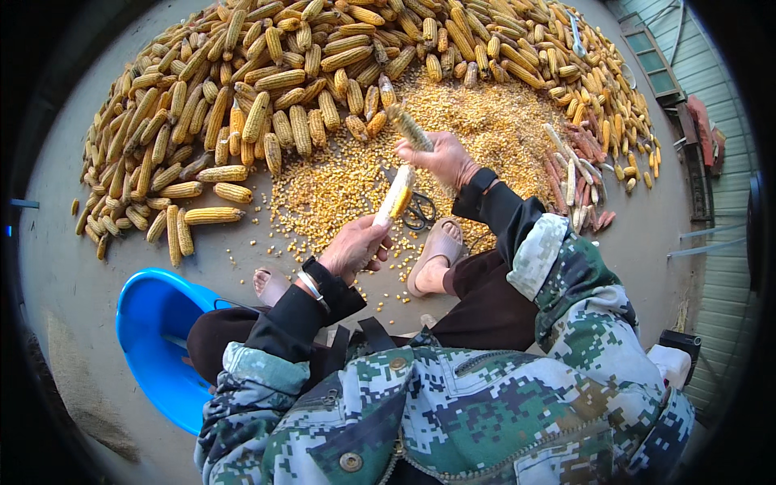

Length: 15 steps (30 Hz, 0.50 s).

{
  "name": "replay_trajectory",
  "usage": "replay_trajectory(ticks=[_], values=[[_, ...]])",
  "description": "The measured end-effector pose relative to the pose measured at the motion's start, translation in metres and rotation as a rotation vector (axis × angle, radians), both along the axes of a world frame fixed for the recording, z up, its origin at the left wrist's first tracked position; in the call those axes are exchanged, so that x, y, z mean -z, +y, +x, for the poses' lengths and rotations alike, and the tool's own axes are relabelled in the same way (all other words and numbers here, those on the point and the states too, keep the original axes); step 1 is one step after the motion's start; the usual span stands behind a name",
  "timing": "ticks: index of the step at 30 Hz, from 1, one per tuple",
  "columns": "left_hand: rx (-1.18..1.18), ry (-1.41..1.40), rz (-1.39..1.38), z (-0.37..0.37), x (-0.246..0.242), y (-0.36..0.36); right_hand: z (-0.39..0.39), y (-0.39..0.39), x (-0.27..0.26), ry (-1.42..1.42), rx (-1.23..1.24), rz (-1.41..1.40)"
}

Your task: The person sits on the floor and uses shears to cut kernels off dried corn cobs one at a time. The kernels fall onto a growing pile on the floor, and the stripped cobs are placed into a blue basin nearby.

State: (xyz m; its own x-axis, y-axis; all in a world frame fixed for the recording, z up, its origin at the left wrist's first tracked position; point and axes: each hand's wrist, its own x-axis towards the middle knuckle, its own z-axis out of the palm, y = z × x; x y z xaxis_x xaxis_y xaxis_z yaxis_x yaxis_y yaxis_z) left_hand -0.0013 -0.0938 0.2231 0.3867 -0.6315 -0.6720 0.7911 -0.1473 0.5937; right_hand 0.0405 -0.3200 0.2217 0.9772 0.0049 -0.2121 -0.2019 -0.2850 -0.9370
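Observation:
My left hand [359,247] grips the lower end of a corn cob [397,197] that is mostly bare and pale, with yellow kernels left along one side. Just above it, my right hand [441,159] is closed around a second, greyish cob [410,126], whose upper end points up and left. The two cobs are apart. Beneath both hands a wide spread of loose yellow kernels [327,194] covers the floor. A dark-handled tool, perhaps scissors [419,211], lies on the kernels, partly hidden behind the left hand's cob.
A large heap of unshelled corn ears [279,79] curves across the far side. Stripped red and white cobs [571,176] are piled at the right. A blue plastic tub [130,315] leans by my left knee. My sandalled feet [438,251] rest near the kernels.

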Motion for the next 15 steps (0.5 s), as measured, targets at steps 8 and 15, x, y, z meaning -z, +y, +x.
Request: replay_trajectory(ticks=[8,15], values=[[-0.068,0.303,-0.213,0.005,-0.006,0.001,-0.020,0.036,-0.004,-0.280,-0.324,-0.528],[0.164,-0.168,0.108,-0.005,0.000,-0.014,-0.006,0.034,0.008,0.224,-0.290,-0.486]])
